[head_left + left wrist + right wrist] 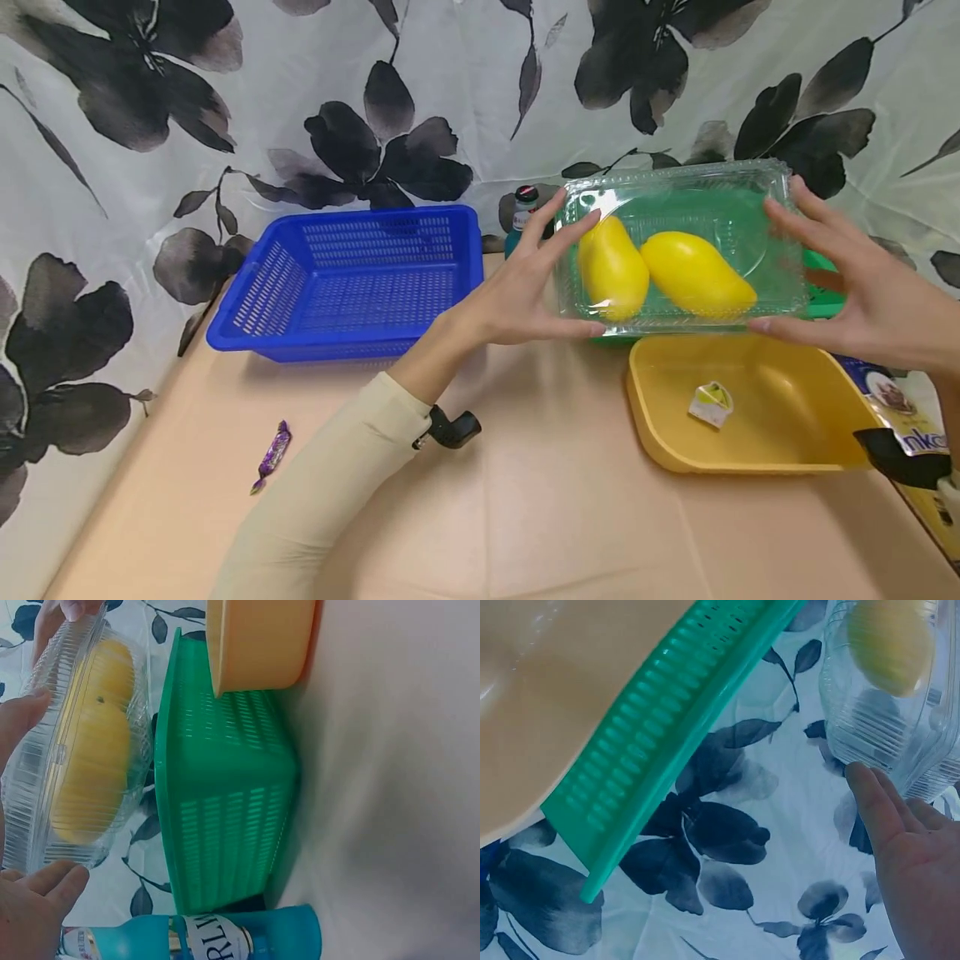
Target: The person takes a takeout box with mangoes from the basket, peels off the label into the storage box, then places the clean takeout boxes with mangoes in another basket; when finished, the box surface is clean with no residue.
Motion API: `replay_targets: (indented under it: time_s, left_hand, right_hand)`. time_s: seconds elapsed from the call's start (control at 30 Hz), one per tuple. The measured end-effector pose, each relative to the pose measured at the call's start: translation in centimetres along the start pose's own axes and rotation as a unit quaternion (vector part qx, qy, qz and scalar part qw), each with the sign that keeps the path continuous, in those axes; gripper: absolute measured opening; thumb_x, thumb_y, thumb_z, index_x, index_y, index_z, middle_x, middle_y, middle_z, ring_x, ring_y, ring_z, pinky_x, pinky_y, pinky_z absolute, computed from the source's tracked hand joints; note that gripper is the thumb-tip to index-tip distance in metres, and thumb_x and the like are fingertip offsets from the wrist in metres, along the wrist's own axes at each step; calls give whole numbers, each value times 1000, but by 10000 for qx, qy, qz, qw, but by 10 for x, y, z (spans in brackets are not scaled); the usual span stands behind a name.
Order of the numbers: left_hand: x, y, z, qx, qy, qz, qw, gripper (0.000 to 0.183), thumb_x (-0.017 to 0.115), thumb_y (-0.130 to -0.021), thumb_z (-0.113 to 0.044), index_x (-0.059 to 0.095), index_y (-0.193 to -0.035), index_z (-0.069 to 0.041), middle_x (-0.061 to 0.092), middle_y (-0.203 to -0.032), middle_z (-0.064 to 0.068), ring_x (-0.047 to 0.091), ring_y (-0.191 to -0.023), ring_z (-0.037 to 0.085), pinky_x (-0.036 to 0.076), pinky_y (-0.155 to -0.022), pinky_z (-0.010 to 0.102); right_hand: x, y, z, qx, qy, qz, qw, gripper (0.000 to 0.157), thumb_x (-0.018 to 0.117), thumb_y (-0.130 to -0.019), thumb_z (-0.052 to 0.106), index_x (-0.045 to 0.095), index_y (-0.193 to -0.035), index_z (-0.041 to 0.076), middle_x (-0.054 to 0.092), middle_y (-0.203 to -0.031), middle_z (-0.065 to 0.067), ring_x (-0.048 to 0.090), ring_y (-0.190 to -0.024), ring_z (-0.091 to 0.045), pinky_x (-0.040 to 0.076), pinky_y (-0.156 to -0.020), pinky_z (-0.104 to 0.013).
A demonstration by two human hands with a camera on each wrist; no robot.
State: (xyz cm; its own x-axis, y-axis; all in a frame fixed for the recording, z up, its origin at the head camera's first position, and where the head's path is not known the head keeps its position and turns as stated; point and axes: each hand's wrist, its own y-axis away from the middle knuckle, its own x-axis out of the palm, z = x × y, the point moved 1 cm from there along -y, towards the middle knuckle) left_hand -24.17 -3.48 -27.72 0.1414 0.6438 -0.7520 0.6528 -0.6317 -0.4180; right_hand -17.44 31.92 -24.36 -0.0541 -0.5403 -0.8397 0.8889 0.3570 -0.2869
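A clear plastic clamshell box [675,182] with its lid down is held up by both hands, tilted toward the head view. Inside lie two yellow mangoes [613,271], side by side. My left hand [513,292] grips the box's left end, thumb at the lower edge and fingers at the upper. At the opposite end, my right hand [862,283] holds it the same way. The left wrist view shows the box raised off the table, beside a green basket [225,761]. Part of that basket is hidden behind the box in the head view.
A yellow basin [660,421] holding a small white packet [711,404] stands in front of the green basket. To the left are a blue basket [345,346] and a purple wrapped candy [272,456]. A blue bottle [522,218] stands behind; a printed pack [903,408] lies right.
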Motion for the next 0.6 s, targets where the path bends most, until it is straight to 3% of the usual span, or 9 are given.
replay_targets:
  time_s: [0.07, 0.1, 0.23, 0.3, 0.4, 0.47, 0.6]
  left_hand:
    - [2, -7, 1, -79, 9, 64, 9999, 112, 85, -76, -57, 23, -165, -29, -10, -173, 1, 10, -159, 23, 34, -120, 51]
    - [2, -10, 0, -155, 53, 112, 9998, 111, 84, -77, -56, 22, -165, -30, -11, -173, 1, 10, -159, 22, 34, -120, 49]
    - [7, -20, -2, -557, 352, 340, 9973, 109, 83, -79, -52, 20, -165, -32, -14, -172, -3, 15, -158, 23, 35, -120, 48]
    - [10, -25, -3, -765, 488, 451, 9949, 109, 83, -79, -51, 19, -165, -35, -16, -171, -5, 17, -158, 24, 35, -120, 48]
    - [15, -32, -4, -915, 536, 603, 9925, 109, 83, -80, -54, 17, -165, -36, -19, -171, -5, 17, -158, 25, 36, -119, 49]
    - [18, -37, -3, -942, 490, 701, 9919, 108, 82, -80, -54, 18, -164, -35, -19, -171, -3, 16, -158, 25, 37, -119, 49]
    - [24, -46, 0, -967, 416, 825, 9910, 103, 84, -80, -52, 25, -162, -31, -15, -172, 2, 16, -158, 25, 38, -118, 50]
  right_hand:
    - [-3, -3, -2, 99, -123, -22, 9999, 119, 88, -75, -4, 19, -165, 31, -6, -172, 14, 7, -159, -26, 25, -107, -75]
    - [-4, -5, -4, 148, -183, -31, 9997, 117, 87, -76, -4, 19, -165, 31, -6, -172, 14, 6, -159, -34, 23, -98, -81]
    - [-5, -13, -10, 346, -267, 19, 9990, 111, 86, -81, 4, 18, -165, 31, -7, -172, 11, 5, -156, -47, 22, -99, -83]
    - [-5, -18, -14, 465, -338, 47, 9983, 108, 85, -84, 8, 17, -165, 32, -8, -172, 11, 4, -156, -47, 23, -110, -74]
    - [-3, -26, -23, 583, -480, 76, 9971, 106, 83, -86, 9, 16, -165, 30, -9, -172, 11, 0, -158, -41, 26, -122, -35]
    - [-1, -28, -30, 637, -530, 58, 9965, 106, 83, -86, 9, 15, -166, 29, -8, -172, 9, -3, -158, -38, 22, -123, -31]
    - [5, -30, -44, 844, -577, 160, 9946, 108, 84, -87, 13, 11, -166, 28, -10, -172, 6, 0, -157, -43, 27, -119, -24]
